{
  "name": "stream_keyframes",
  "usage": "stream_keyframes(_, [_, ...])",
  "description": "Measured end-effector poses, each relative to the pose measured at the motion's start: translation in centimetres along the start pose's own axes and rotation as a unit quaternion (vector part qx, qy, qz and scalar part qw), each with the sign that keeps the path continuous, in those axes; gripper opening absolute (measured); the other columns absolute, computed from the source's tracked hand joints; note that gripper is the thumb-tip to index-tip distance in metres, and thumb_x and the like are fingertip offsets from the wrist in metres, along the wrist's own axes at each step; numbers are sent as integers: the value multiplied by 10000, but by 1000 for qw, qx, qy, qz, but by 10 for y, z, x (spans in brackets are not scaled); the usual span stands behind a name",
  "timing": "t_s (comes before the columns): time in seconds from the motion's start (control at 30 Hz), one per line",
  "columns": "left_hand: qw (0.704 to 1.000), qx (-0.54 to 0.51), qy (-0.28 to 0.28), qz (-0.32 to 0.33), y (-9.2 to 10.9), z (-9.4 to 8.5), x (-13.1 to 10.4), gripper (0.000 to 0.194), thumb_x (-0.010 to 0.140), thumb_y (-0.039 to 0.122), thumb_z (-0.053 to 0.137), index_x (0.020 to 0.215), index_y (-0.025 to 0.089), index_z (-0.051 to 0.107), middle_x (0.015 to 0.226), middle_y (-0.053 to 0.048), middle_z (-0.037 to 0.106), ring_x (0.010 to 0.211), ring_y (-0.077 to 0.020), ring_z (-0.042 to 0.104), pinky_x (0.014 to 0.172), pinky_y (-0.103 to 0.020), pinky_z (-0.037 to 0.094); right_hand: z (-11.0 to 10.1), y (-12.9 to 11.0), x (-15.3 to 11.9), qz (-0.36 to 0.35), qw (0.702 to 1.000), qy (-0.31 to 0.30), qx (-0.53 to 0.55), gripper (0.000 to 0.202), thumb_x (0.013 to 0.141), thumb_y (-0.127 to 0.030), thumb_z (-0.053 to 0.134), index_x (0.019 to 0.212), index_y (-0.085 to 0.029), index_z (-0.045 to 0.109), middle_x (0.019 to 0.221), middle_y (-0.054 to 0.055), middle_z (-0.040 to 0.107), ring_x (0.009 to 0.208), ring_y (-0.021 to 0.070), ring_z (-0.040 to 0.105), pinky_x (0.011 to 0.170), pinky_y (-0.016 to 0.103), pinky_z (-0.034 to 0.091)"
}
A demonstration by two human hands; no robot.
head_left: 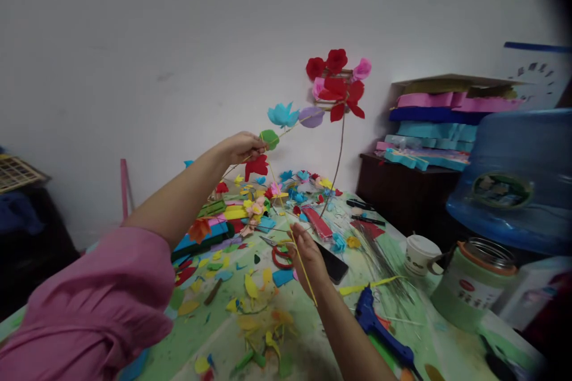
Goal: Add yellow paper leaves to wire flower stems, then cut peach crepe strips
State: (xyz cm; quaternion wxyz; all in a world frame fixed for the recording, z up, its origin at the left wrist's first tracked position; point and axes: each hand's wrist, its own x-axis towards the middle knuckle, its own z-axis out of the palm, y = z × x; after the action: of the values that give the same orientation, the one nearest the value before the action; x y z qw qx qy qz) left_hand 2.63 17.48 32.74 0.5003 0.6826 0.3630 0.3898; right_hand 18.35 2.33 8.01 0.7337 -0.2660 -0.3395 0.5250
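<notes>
My left hand (248, 146) is raised above the table with its fingers pinched on a thin flower stem wrapped in yellow. On that stem are a blue paper flower (283, 114), a purple petal (311, 117) and a green leaf (270, 139), the leaf right at my fingertips. A narrow yellow strip (305, 268) runs down from the left hand to my right hand (310, 256), which is lower and nearer, its fingers closed on the strip. Red-handled scissors (282, 256) and a black phone (331, 263) lie beside and behind the right hand.
Paper scraps (251, 287) litter the green tabletop. A blue glue gun (382, 330), thin wires (384, 256), a paper cup (420, 254) and a green thermos (469, 286) stand or lie at right. A large red flower (342, 95) rises on a tall stem near the wall.
</notes>
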Motion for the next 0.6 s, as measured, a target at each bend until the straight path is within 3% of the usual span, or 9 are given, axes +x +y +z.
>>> stream_keyframes(0.1, [1000, -19, 12, -16, -6, -4, 4, 73, 742, 60, 615, 681, 84, 584, 535, -22, 514, 401, -34, 379, 419, -191, 339, 15, -10, -7, -26, 998, -38, 51, 235, 645, -387, 742, 791, -223, 656, 923, 44, 646, 905, 181, 573, 819, 310, 432])
stream_keyframes(0.17, [999, -30, 28, -27, -13, -10, 8, 97, 754, 70, 614, 675, 99, 564, 519, -5, 499, 391, -28, 368, 408, -176, 336, 17, -13, -22, -32, 996, -46, 67, 212, 699, -404, 700, 677, -209, 622, 747, 22, 604, 772, 166, 565, 785, 316, 439])
stream_keyframes(0.37, [992, -52, 62, -99, -42, -29, 22, 113, 813, 108, 573, 702, 110, 552, 511, 27, 477, 389, -25, 367, 395, -145, 337, -3, -2, -74, -40, 999, -13, 27, 158, 748, -376, 676, 754, -223, 639, 700, -6, 559, 731, 146, 532, 796, 305, 419])
stream_keyframes(0.47, [986, -54, 65, -145, -60, -30, 30, 104, 860, 202, 549, 853, 103, 582, 681, -1, 566, 499, -54, 484, 475, -182, 433, -19, 5, -89, -28, 999, 17, -37, 181, 721, -392, 701, 734, -215, 663, 679, 9, 589, 768, 168, 556, 807, 314, 417])
stream_keyframes(0.6, [980, -58, 48, -183, -77, -22, 40, 268, 883, 315, 521, 1080, 137, 555, 1005, -61, 597, 798, -142, 597, 667, -309, 527, -36, 17, -106, -29, 997, 40, -55, 224, 668, -422, 741, 735, -212, 699, 625, 20, 620, 776, 191, 593, 802, 324, 435])
